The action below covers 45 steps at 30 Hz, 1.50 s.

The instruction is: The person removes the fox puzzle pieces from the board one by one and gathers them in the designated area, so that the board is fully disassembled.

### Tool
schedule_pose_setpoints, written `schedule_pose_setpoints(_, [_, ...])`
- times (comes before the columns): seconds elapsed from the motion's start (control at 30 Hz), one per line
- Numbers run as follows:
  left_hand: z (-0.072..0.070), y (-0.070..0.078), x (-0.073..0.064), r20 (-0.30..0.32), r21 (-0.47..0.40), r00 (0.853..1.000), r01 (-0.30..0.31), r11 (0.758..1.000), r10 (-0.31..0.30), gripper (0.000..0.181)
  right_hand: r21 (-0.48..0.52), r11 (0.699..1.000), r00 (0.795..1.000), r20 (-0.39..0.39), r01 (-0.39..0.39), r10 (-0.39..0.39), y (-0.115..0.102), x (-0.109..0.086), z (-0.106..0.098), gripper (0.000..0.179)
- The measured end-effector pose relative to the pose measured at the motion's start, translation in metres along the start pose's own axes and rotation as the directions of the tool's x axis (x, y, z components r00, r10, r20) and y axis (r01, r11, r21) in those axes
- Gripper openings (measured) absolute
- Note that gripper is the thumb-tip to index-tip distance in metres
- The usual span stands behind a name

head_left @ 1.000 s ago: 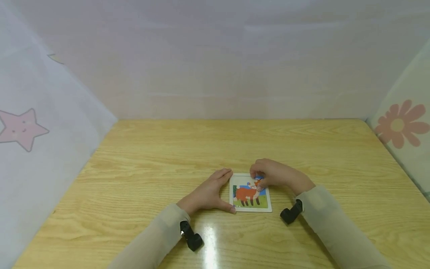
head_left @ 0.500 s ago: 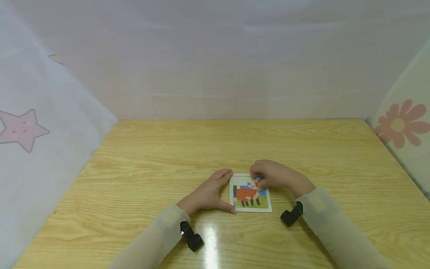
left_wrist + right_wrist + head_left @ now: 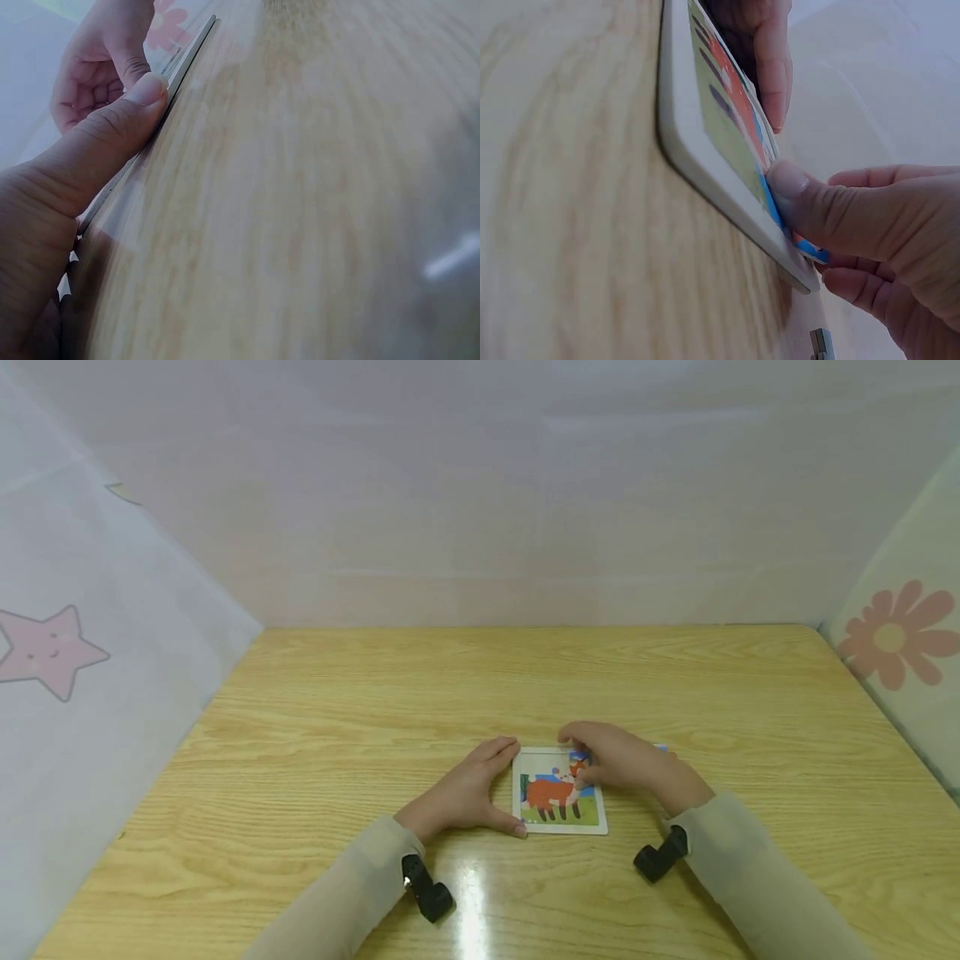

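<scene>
A square jigsaw puzzle (image 3: 550,793) in a white frame, with a red fox on green and blue, lies on the wooden table. My left hand (image 3: 472,789) grips its left side, the thumb at the near corner and the fingers at the far corner. At the upper right corner, my right hand (image 3: 611,756) pinches a blue and orange puzzle piece (image 3: 810,250) between thumb and fingers. In the right wrist view this piece sticks out tilted past the thumb. The right fingers partly cover that corner.
Another blue piece (image 3: 662,747) shows on the table behind the right wrist, mostly hidden. The wooden table (image 3: 360,693) meets pale cloth walls at the back and sides, printed with a star (image 3: 52,652) and a flower (image 3: 888,639).
My right hand and wrist have shifted slightly right and toward me, uncovering the blue piece behind the wrist. The left hand and the puzzle stay in place.
</scene>
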<state>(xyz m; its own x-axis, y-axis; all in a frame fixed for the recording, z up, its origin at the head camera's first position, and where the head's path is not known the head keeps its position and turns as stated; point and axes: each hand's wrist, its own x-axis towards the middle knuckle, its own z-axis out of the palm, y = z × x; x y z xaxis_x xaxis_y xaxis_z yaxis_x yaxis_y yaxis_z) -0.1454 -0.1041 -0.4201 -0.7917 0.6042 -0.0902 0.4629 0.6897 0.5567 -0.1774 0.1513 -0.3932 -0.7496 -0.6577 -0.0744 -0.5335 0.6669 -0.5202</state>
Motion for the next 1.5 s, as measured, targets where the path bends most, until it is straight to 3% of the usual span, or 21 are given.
schedule_pose_setpoints(0.1, [0.0, 0.0, 0.0, 0.001, 0.007, 1.0, 0.003, 1.0, -0.003, 0.115, 0.02, 1.0, 1.0, -0.014, -0.004, 0.004, 0.001, -0.002, 0.002, 0.05])
schedule_pose_setpoints(0.37, [0.001, -0.001, 0.0, 0.003, 0.003, 1.0, 0.006, 1.0, -0.006, 0.115, -0.046, 0.984, 0.982, -0.078, 0.17, -0.173, 0.011, -0.006, 0.006, 0.036])
schedule_pose_setpoints(0.7, [0.001, -0.001, -0.001, 0.01, 0.003, 1.0, 0.02, 1.0, -0.02, 0.115, -0.029, 0.971, 0.968, -0.081, 0.237, -0.238, 0.014, -0.008, 0.008, 0.039])
schedule_pose_setpoints(1.13, [0.0, 0.0, 0.0, 0.007, 0.017, 1.0, 0.017, 1.0, -0.017, 0.115, -0.077, 0.976, 0.968, -0.131, 0.205, -0.214, 0.013, -0.012, 0.009, 0.043])
schedule_pose_setpoints(1.5, [0.002, -0.001, 0.002, 0.01, 0.017, 1.0, 0.017, 1.0, -0.017, 0.115, 0.012, 0.983, 0.975, -0.131, 0.185, -0.181, 0.023, -0.01, 0.01, 0.042])
